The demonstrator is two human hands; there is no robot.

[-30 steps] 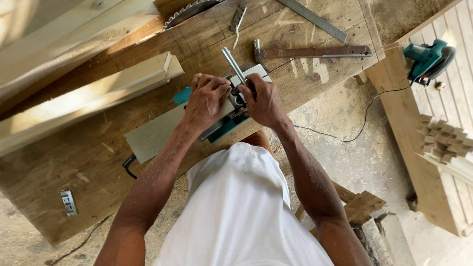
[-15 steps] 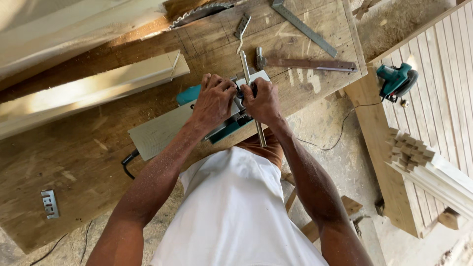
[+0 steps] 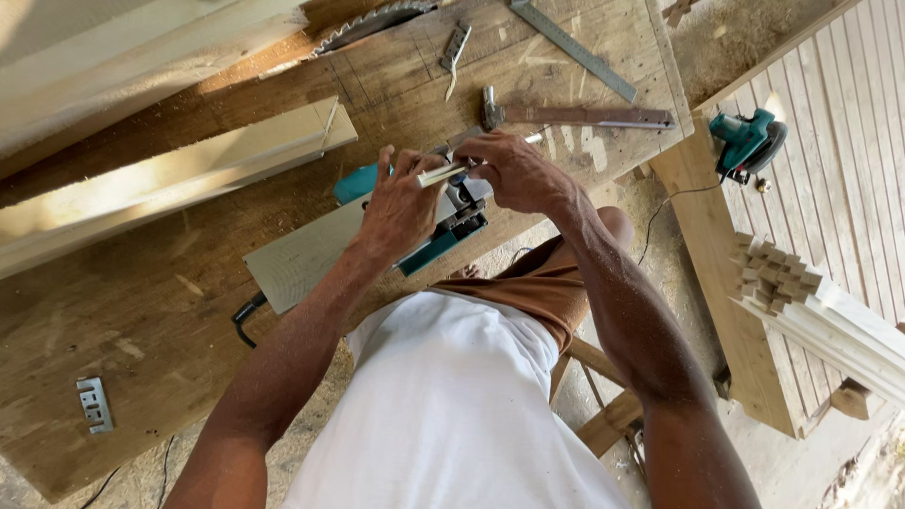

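Where the planer lies: the planer (image 3: 436,247) rests upturned on the wooden surface (image 3: 141,320), grey sole (image 3: 302,259) facing up, at the edge nearest the person.
Strip: a thin pale strip (image 3: 443,172), which looks like a blade, is held level just above the planer's middle, between the two hands.
Left hand: the left hand (image 3: 401,203) sits over the planer's near side. Its grip is closed, thumb and fingertips pinched on the strip's left end.
Right hand: the right hand (image 3: 514,170) hangs over the planer's far side. Its grip is curled shut on the strip's other end, though the fingertips are partly hidden.
Step in hand: by my reading, the strip is being lined up with the opening in the planer's underside, and it is not yet seated.
Next move calls for: a steady two-handed hold that keeps the strip level and square to the slot, with fingers off its long edge.
Beyond the planer: a hammer (image 3: 575,116) lies just behind it, with a steel rule (image 3: 570,38) and a saw disc (image 3: 372,19) farther back.
Left of the planer: a pale plank (image 3: 170,179) lies alongside, and a small metal plate (image 3: 94,405) is well apart toward the near corner.
Right of the planer: a teal power saw (image 3: 749,141) sits well apart, on slatted boards.
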